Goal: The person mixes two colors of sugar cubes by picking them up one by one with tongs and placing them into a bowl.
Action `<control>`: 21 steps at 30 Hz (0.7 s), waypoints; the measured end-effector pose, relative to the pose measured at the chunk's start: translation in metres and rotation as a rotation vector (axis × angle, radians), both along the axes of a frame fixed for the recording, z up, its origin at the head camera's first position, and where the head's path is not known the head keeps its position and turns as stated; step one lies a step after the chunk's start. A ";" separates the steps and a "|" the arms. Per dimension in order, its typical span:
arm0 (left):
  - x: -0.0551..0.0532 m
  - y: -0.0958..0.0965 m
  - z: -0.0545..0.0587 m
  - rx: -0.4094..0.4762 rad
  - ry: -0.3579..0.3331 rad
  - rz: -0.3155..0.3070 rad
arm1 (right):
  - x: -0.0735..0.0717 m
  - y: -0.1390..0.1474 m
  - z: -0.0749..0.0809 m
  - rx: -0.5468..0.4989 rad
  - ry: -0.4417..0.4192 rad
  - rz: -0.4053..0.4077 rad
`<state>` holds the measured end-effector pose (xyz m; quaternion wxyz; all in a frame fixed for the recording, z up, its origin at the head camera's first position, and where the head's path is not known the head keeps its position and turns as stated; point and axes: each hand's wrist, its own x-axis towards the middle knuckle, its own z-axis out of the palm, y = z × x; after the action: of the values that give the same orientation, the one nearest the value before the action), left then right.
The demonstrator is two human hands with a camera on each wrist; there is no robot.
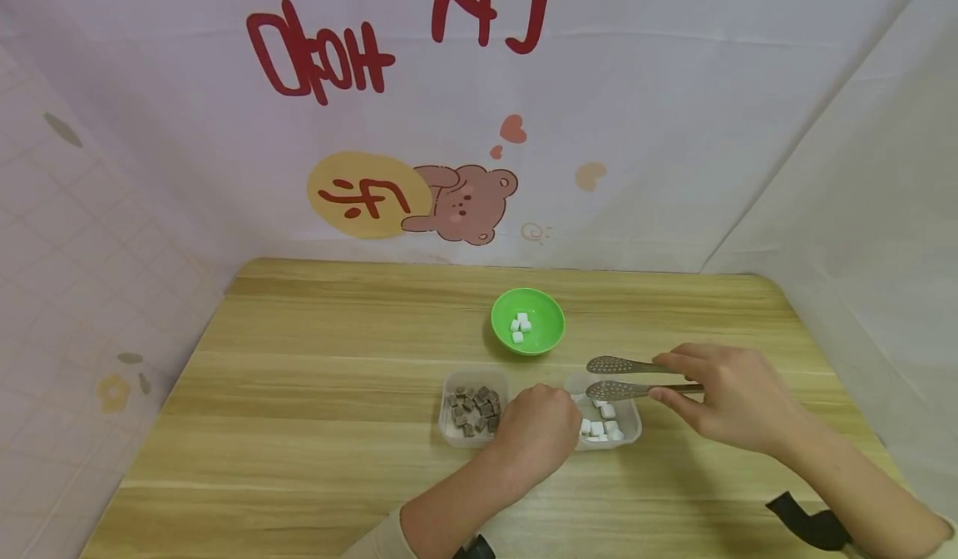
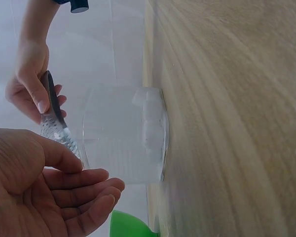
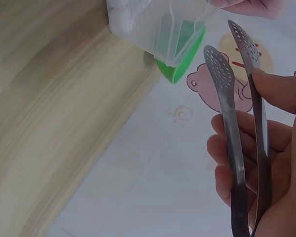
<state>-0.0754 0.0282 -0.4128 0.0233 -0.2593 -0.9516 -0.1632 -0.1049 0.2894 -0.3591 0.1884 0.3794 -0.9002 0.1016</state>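
My right hand [image 1: 737,393] holds a pair of metal tongs [image 3: 229,118] with perforated tips, their arms spread with nothing between them. The tips hover over a clear plastic container [image 1: 632,426] of white cubes [image 1: 596,428]. At the near left rim of that container, my left hand [image 1: 542,426] pinches the edge between thumb and fingers. In the left wrist view the thumb and fingertips [image 2: 101,175] meet right at the rim. Behind stands a green bowl [image 1: 550,326] with several white cubes [image 1: 517,337] in it.
Left of my left hand, a second clear container [image 1: 449,438] holds several brown cubes [image 1: 485,409], partly covered by the hand. All stand on a wooden table [image 1: 322,393]. A white printed cloth [image 1: 636,110] hangs along the table's back edge and sides.
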 end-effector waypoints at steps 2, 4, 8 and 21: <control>0.001 0.000 0.001 0.000 0.005 0.002 | 0.001 0.000 0.000 0.031 0.006 0.013; 0.001 0.000 0.001 -0.008 0.012 -0.002 | 0.001 -0.001 -0.001 0.067 0.015 0.027; 0.000 0.000 -0.001 -0.016 0.018 -0.018 | 0.003 -0.004 -0.002 0.139 0.022 0.052; 0.000 -0.001 -0.002 -0.089 0.067 -0.060 | 0.002 -0.022 -0.001 0.284 -0.061 0.136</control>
<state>-0.0751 0.0270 -0.4148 0.0388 -0.2939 -0.9484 -0.1127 -0.1026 0.2676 -0.3602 0.0981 0.4589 -0.8830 -0.0026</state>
